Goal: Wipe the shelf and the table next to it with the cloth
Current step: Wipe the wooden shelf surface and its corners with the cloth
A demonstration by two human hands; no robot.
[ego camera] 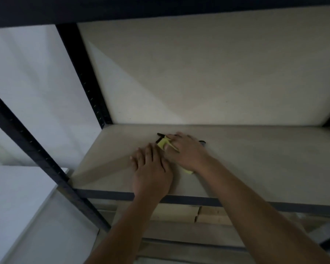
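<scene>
A yellow cloth with a black edge (162, 143) lies on the beige shelf board (255, 159), mostly hidden under my hands. My right hand (187, 151) lies flat on the cloth with fingers spread, pressing it to the board. My left hand (151, 168) rests flat just left of it, fingers straight, its fingertips near the cloth's corner. A little yellow shows below my right wrist. The white table (17, 197) sits to the left of the shelf, below this board's level.
Dark metal uprights (84, 77) (32, 149) frame the shelf's left side, and a dark rail (198, 200) runs along the board's front edge. Another board hangs overhead. Light wooden pieces (189, 214) lie on the lower shelf. A white wall stands at the left.
</scene>
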